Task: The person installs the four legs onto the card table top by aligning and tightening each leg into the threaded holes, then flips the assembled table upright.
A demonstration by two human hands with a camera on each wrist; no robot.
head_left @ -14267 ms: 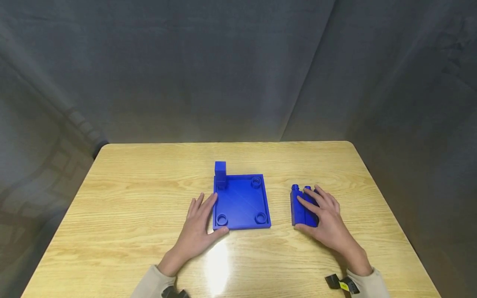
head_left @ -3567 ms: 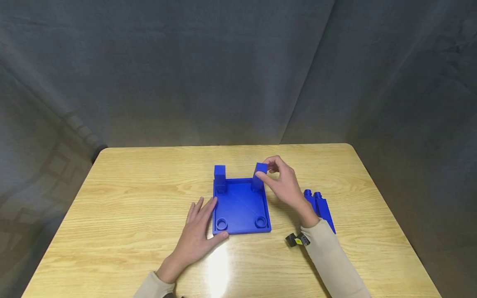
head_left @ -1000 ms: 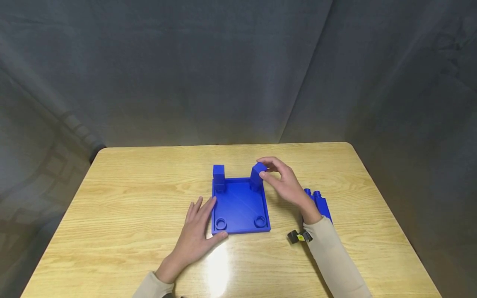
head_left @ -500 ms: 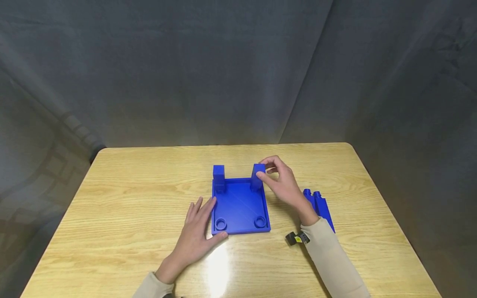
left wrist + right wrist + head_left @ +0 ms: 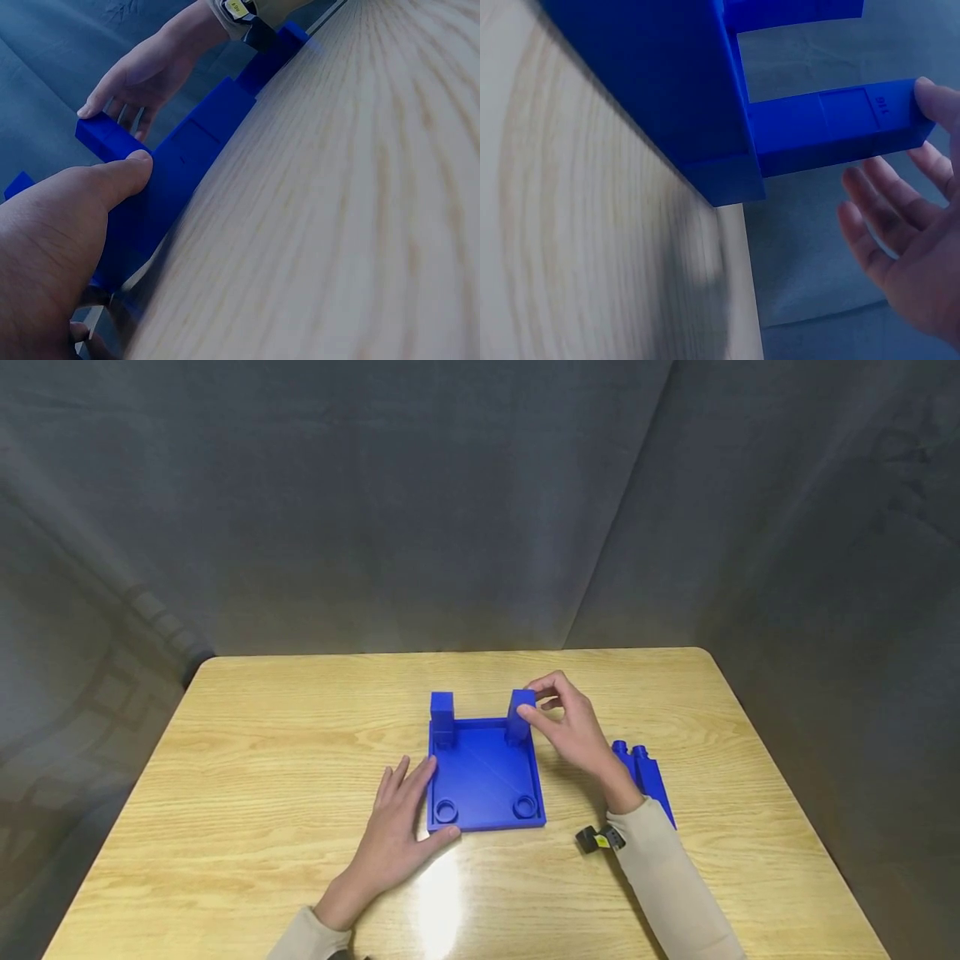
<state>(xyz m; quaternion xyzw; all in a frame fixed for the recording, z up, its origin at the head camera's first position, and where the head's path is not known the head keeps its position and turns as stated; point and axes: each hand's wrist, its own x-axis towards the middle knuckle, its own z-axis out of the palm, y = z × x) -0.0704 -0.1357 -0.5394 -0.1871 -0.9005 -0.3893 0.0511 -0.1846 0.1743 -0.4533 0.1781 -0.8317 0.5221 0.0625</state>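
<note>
A blue square tabletop (image 5: 483, 777) lies underside up, with raised edges and ring sockets at its corners. One blue table leg (image 5: 442, 714) stands upright at the back left corner. At the back right corner, my right hand (image 5: 572, 731) pinches the top of a second table leg (image 5: 817, 124), thumb on one side and fingers behind. That leg's lower end meets the tabletop; its joint is hidden. My left hand (image 5: 390, 831) rests against the left edge, fingers straight, with the thumb (image 5: 135, 169) on the front edge. The front left socket (image 5: 446, 811) and front right socket (image 5: 524, 807) hold nothing.
Two more blue legs (image 5: 655, 785) with threaded ends lie on the wooden table (image 5: 285, 760), right of the tabletop and partly under the right forearm. A dark curtain (image 5: 375, 527) hangs behind the table.
Since the oldest frame, my right hand has brought a leg from the group at right to the back right corner. Over the last second that leg has turned about its upright axis. My left hand stays put.
</note>
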